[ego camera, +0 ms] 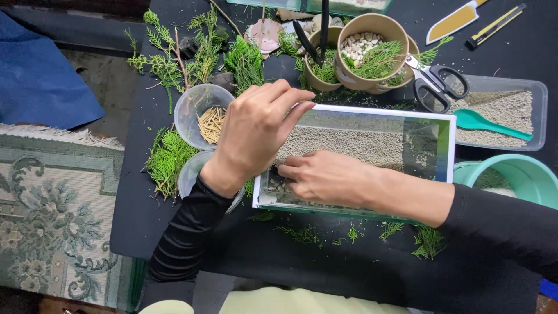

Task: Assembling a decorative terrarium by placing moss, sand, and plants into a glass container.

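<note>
Here, at frame centre, a white-framed glass tank [407,116] holding grey gravel lies with its long axis left to right. The right hand [325,177] reaches into its lower-left corner, fingers curled together on pebbles there. The left hand [253,131] rests above, fingers loosely spread over the tank's left rim.
</note>
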